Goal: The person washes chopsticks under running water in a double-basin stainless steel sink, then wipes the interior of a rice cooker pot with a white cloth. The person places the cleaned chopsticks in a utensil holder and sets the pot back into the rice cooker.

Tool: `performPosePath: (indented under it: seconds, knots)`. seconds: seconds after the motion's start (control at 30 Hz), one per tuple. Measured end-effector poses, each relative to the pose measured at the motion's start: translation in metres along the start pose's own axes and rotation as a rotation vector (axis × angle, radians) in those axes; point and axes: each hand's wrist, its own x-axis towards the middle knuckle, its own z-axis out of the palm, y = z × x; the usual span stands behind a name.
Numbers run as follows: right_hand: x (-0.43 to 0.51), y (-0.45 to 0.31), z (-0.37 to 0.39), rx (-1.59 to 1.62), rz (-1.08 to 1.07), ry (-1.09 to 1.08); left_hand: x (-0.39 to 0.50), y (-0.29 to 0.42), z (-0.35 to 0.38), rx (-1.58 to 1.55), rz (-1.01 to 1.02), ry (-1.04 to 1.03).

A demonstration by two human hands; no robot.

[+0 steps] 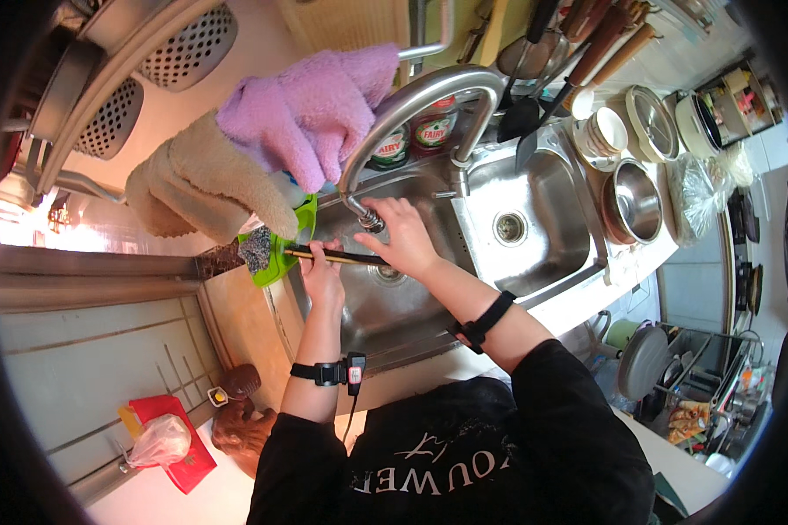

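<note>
My left hand (324,270) is closed around a bundle of chopsticks (351,257), dark ones with a lighter one among them. They lie roughly level over the left sink basin (367,325), and their right ends pass out of sight at my right hand (403,236). That hand has thumb and fingers spread beside the nozzle (371,222) of the curved steel faucet (426,85); whether it touches the nozzle or the chopsticks is hard to tell. Just left of my left hand, a green sink caddy (277,262) holds a grey scouring pad (256,249).
A purple towel (302,105) and a beige towel (203,180) hang behind the left basin. Fairy bottles (433,128) stand behind the faucet. Right of the second basin (551,216) are a steel bowl (635,200) and stacked small bowls (607,131). Utensils (584,59) hang above.
</note>
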Motion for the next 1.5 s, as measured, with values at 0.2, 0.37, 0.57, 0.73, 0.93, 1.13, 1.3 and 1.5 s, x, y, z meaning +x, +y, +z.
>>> performPosePath:
  seconds: [0.2,0.37,0.57,0.73,0.93,1.13,1.3,1.5]
  knots:
    - [0.011,-0.006,-0.015,-0.198,0.046,-0.006,-0.014,-0.002,-0.014,0.030,-0.066,-0.066]
    - [0.017,0.004,-0.041,-0.324,-0.040,0.056,-0.020,-0.003,-0.018,0.036,-0.098,-0.082]
    - [0.025,0.004,-0.046,-0.391,-0.047,0.060,-0.023,-0.001,-0.020,0.033,-0.092,-0.110]
    - [0.014,0.003,-0.054,-0.435,-0.032,0.019,-0.027,0.000,-0.023,0.025,-0.104,-0.102]
    - [0.029,-0.006,-0.046,-0.521,0.037,-0.123,-0.026,0.000,-0.023,0.011,-0.090,-0.119]
    - [0.032,-0.039,-0.033,0.232,0.013,-0.087,-0.030,0.000,-0.015,0.011,-0.054,-0.104]
    - [0.043,-0.059,-0.029,0.484,0.219,-0.097,-0.033,-0.002,-0.016,0.059,-0.083,-0.043]
    - [0.006,-0.078,-0.051,0.359,0.272,0.003,-0.033,-0.003,-0.025,0.096,-0.090,-0.122]
